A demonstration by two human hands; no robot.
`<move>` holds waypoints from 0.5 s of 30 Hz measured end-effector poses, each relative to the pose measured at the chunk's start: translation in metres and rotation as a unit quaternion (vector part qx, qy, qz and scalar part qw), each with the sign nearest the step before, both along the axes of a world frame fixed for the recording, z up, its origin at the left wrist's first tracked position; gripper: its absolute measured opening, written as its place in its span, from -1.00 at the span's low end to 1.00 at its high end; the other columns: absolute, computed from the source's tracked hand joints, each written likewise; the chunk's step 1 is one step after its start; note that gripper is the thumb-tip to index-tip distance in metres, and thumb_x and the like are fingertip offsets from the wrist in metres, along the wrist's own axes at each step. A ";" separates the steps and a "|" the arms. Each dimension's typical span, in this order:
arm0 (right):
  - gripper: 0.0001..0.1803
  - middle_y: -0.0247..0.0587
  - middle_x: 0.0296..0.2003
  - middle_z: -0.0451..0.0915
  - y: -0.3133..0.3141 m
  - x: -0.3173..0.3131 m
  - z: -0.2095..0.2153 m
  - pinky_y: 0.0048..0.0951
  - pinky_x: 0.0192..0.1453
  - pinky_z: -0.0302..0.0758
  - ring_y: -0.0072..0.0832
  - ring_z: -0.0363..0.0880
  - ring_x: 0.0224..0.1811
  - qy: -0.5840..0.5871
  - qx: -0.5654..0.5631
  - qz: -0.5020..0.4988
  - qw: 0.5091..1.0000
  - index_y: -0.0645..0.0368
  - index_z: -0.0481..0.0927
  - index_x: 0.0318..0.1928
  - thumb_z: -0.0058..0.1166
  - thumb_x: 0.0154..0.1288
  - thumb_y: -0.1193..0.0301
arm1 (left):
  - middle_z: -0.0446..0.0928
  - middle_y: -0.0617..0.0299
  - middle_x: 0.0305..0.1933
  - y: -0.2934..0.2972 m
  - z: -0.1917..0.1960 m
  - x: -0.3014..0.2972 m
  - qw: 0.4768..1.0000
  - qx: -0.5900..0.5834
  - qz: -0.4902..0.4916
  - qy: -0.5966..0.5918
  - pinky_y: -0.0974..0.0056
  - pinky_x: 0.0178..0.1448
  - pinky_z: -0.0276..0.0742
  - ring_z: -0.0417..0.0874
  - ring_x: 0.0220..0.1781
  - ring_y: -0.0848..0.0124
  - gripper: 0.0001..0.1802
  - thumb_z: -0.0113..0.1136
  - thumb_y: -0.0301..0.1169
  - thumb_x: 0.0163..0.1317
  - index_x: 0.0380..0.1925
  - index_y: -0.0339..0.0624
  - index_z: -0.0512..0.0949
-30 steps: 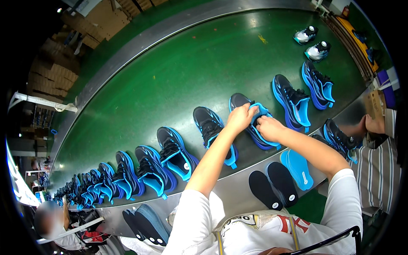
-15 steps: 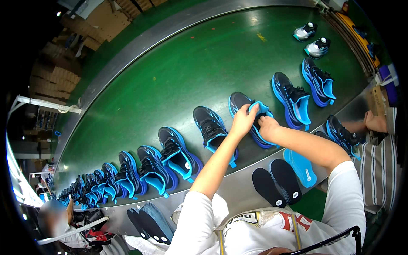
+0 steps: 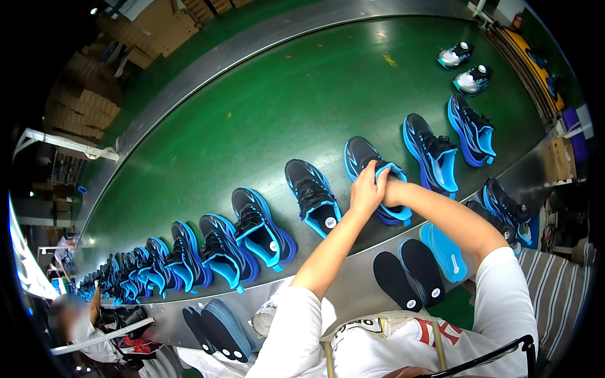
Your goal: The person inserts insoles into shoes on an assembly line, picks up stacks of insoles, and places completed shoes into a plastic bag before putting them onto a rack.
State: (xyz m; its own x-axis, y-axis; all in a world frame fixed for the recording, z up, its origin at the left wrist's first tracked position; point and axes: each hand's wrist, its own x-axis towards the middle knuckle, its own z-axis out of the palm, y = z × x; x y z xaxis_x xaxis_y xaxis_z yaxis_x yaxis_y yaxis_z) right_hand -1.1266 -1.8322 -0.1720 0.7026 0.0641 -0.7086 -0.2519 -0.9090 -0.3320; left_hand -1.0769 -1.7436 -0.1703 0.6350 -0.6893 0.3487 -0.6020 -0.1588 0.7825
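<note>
The shoe (image 3: pixel 362 151), black with blue trim, stands on the green table (image 3: pixel 271 113) near its metal edge (image 3: pixel 343 272), toe pointing away from the person; it is part of a long curving row; the left hand (image 3: pixel 367 191) is at the shoe's opening, its fingers grasping the upper by the tongue; the right hand (image 3: pixel 394 192) reaches into the opening from the heel side, just beside the left hand, its fingers hidden, so I cannot tell whether they are clenched or released.

To the left of the shoe stands a second shoe (image 3: pixel 309 186) of the same kind, a round white label showing inside it; farther left the row of shoes (image 3: pixel 228 249) shrinks toward a co-worker (image 3: pixel 94 345); to the right stand two more black and blue shoes (image 3: pixel 428 148), and beyond them two silver shoes (image 3: pixel 471 82) with dark collars.

On the metal edge, below the hands, lie two black insoles (image 3: pixel 421 268) side by side, with blue insoles (image 3: pixel 442 251) just beside them on the right; well to the left on the same edge lies a stack of insoles (image 3: pixel 220 324); cardboard boxes (image 3: pixel 165 29) are piled beyond the table's far side.
</note>
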 end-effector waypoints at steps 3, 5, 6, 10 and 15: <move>-0.51 0.05 0.11 0.23 0.009 0.000 -0.029 -0.35 0.23 0.11 -0.22 0.21 0.16 -0.040 0.019 -0.113 0.993 0.16 0.27 0.10 -0.16 0.08 0.47 | 0.48 -0.09 -0.45 0.006 -0.004 0.003 0.999 0.015 -0.021 -0.031 0.15 -0.35 0.44 0.52 -0.40 0.03 -0.59 0.06 -0.23 0.09 -0.22 -0.40 0.38; -0.54 0.02 0.10 0.25 0.007 -0.016 -0.090 -0.36 0.19 0.17 -0.24 0.26 0.12 -0.176 -0.025 -0.140 0.974 0.16 0.31 0.06 -0.15 0.08 0.44 | 0.48 -0.07 -0.42 0.000 -0.001 -0.004 0.996 0.046 -0.066 -0.022 0.14 -0.29 0.42 0.51 -0.37 0.03 -0.60 0.06 -0.25 0.08 -0.20 -0.37 0.37; -0.55 0.02 0.10 0.25 0.007 -0.010 -0.088 -0.36 0.19 0.17 -0.24 0.26 0.12 -0.172 -0.023 -0.147 0.974 0.16 0.32 0.06 -0.15 0.08 0.44 | 0.48 -0.05 -0.44 0.000 -0.003 -0.003 0.995 0.049 -0.075 -0.049 0.15 -0.31 0.42 0.50 -0.40 0.04 -0.60 0.07 -0.26 0.08 -0.20 -0.39 0.37; -0.56 0.01 0.09 0.26 0.006 0.002 -0.080 -0.35 0.19 0.17 -0.24 0.27 0.11 -0.140 -0.024 -0.149 0.979 0.16 0.33 0.05 -0.15 0.08 0.44 | 0.46 0.03 -0.51 0.001 -0.006 -0.002 0.990 0.032 -0.081 -0.115 0.19 -0.38 0.41 0.49 -0.48 0.11 -0.57 0.12 -0.27 0.04 -0.19 -0.38 0.33; -0.58 0.01 0.09 0.27 0.005 0.012 -0.068 -0.35 0.19 0.17 -0.24 0.28 0.10 -0.117 -0.022 -0.131 0.984 0.16 0.35 0.03 -0.16 0.08 0.44 | 0.40 0.10 -0.60 -0.005 -0.005 0.001 0.982 0.022 -0.063 -0.175 0.23 -0.48 0.32 0.42 -0.58 0.20 -0.53 0.18 -0.24 -0.02 -0.21 -0.40 0.35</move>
State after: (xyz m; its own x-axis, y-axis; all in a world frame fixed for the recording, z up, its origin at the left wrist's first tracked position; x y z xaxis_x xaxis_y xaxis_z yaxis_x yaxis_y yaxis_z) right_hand -1.1149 -1.8272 -0.2401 0.8350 -0.1691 -0.5236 -0.4016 -0.8378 -0.3699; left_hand -1.0759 -1.7485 -0.1755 0.3908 -0.7736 0.4987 -0.8496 -0.0948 0.5188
